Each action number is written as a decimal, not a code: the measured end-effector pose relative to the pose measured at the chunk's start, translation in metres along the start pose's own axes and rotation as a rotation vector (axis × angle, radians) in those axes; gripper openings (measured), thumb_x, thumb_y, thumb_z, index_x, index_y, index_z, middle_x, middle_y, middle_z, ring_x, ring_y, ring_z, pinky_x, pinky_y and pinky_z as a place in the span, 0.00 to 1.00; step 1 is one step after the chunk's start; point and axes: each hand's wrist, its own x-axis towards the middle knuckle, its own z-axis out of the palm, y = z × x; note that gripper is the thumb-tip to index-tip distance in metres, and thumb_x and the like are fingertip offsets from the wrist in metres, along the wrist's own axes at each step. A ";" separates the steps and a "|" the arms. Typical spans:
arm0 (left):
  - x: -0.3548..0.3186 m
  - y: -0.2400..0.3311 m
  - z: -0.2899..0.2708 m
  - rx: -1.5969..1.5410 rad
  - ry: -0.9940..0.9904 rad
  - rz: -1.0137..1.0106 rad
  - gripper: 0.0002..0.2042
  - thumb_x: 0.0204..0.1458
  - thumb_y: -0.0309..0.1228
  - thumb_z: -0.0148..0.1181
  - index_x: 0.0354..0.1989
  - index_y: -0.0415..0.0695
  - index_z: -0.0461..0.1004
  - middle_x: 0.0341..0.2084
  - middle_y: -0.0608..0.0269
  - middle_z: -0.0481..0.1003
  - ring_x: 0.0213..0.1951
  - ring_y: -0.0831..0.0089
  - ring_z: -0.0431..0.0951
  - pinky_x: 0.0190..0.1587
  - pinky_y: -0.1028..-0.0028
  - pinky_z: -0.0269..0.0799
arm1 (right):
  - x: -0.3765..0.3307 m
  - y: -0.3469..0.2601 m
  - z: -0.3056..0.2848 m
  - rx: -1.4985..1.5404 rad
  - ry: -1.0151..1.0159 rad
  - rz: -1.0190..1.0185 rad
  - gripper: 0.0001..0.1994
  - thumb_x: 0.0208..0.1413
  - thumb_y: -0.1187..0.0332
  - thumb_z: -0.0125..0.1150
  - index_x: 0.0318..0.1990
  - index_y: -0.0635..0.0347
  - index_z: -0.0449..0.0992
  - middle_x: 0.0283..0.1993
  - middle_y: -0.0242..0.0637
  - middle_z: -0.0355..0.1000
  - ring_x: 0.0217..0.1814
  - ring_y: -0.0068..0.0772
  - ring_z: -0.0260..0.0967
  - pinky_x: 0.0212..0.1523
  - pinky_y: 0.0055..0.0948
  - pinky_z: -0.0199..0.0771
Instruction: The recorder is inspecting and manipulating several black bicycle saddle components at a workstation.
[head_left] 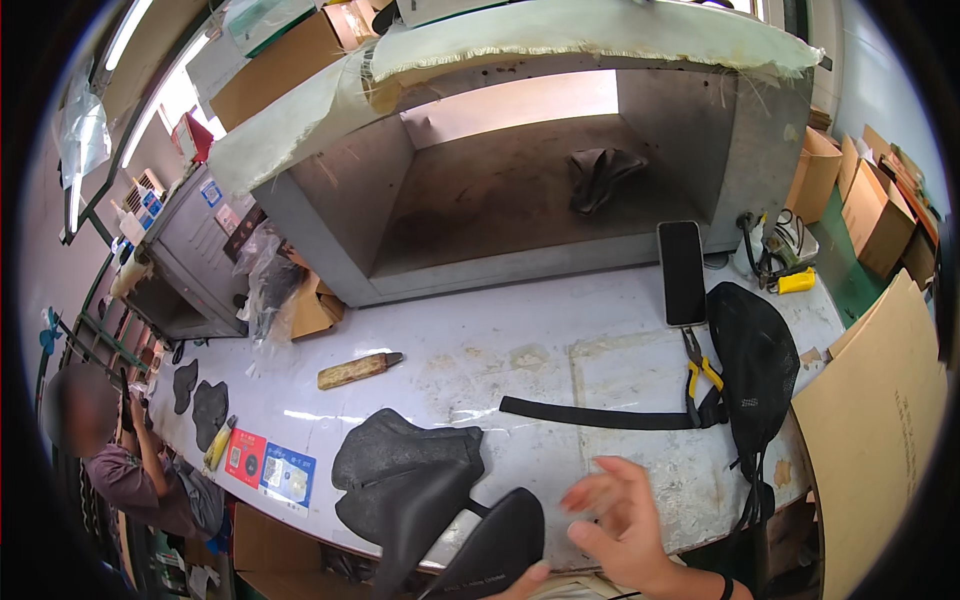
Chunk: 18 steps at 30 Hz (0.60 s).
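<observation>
At the table's front edge my left hand [526, 583] grips a black bicycle saddle [507, 545]. Only its thumb shows, laid over the saddle's rim; the other fingers are hidden. The saddle's long nose points to the lower left, and its near part runs out of the picture. Just right of it, my right hand [622, 525] is raised with fingers bent and apart, nothing in it. Behind the saddle lies a dark grey, saddle-shaped piece [385, 455], partly covered by it.
A metal box with an opening [520, 265] holds a crumpled black piece [603, 178]. Around the table are a wooden-handled tool [355, 372], phone [682, 275], yellow-handled pliers [703, 375], black strap [600, 414] and black mesh bag [752, 360]. A person [135, 470] works at left.
</observation>
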 end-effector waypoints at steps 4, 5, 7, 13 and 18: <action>-0.002 0.003 0.011 0.039 -0.195 -0.011 0.26 0.48 0.23 0.64 0.57 0.33 0.64 0.49 0.53 0.70 0.52 0.67 0.70 0.55 0.71 0.64 | -0.011 -0.002 0.000 0.562 -0.098 0.339 0.12 0.57 0.73 0.56 0.47 0.68 0.69 0.42 0.43 0.73 0.41 0.27 0.72 0.41 0.24 0.72; 0.003 -0.004 0.009 0.161 -0.237 -0.053 0.25 0.48 0.25 0.64 0.55 0.33 0.66 0.46 0.53 0.72 0.49 0.68 0.72 0.53 0.72 0.66 | -0.004 0.000 0.006 0.488 -0.082 0.276 0.12 0.62 0.65 0.51 0.45 0.67 0.72 0.42 0.44 0.75 0.39 0.29 0.75 0.38 0.24 0.73; 0.011 -0.014 0.004 0.175 -0.248 -0.081 0.24 0.48 0.25 0.64 0.55 0.33 0.66 0.46 0.53 0.72 0.48 0.68 0.72 0.52 0.72 0.66 | 0.001 -0.007 0.005 0.407 0.011 0.340 0.11 0.61 0.62 0.54 0.37 0.62 0.71 0.32 0.34 0.73 0.28 0.18 0.69 0.27 0.18 0.68; 0.010 -0.011 -0.002 0.233 -0.365 -0.160 0.23 0.48 0.25 0.64 0.54 0.33 0.67 0.44 0.54 0.73 0.47 0.68 0.73 0.51 0.72 0.67 | -0.015 0.024 -0.012 0.332 -0.364 0.523 0.10 0.55 0.75 0.62 0.40 0.67 0.69 0.34 0.33 0.73 0.35 0.17 0.70 0.35 0.17 0.71; 0.014 -0.007 -0.011 0.290 -0.432 -0.240 0.23 0.48 0.26 0.64 0.53 0.33 0.68 0.43 0.54 0.74 0.46 0.69 0.73 0.50 0.73 0.67 | 0.008 -0.007 -0.023 -0.134 -0.639 0.495 0.11 0.63 0.65 0.51 0.33 0.65 0.69 0.27 0.30 0.71 0.27 0.14 0.63 0.27 0.18 0.64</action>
